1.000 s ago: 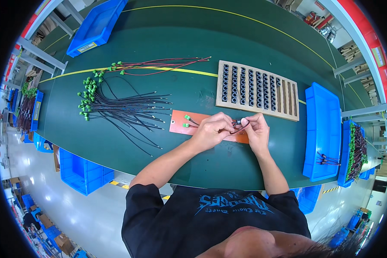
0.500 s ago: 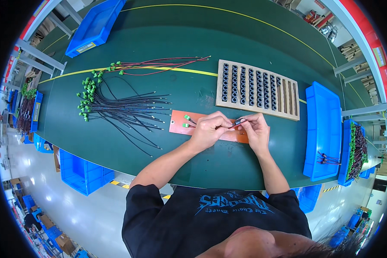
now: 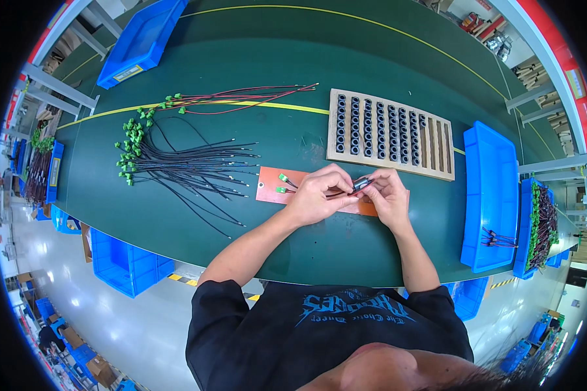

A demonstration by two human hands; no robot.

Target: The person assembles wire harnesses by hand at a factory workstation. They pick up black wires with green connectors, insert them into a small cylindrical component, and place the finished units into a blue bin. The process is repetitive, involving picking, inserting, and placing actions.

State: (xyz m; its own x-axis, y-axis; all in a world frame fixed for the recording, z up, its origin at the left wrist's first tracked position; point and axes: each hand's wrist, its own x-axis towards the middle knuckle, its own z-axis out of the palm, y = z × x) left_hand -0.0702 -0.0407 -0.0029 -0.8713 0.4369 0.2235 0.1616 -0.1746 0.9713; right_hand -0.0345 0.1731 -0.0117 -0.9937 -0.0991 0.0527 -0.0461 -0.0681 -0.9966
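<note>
Over an orange board (image 3: 267,186), my left hand (image 3: 319,195) is closed on dark wires, whose green connectors (image 3: 283,184) stick out to its left. My right hand (image 3: 390,201) pinches a small black cylinder (image 3: 361,185) from the right. It sits between the fingertips of both hands, with wires at its ends; whether they run through it is hidden by the fingers. Just beyond my hands lies a wooden rack (image 3: 390,163) with rows of similar black ring-shaped cylinders (image 3: 381,133). Some of its right slots hold none.
Left of the board, black wires (image 3: 189,158) with green connectors fan across the green table (image 3: 274,247); red wires (image 3: 241,94) lie beyond. At right, a blue bin (image 3: 489,195) holds a few wired pieces. Another blue bin (image 3: 143,42) stands far left.
The black cylinder has turned and now shows more plainly between my fingertips. My left fingers have shifted slightly around the wires, and both hands stay over the board.
</note>
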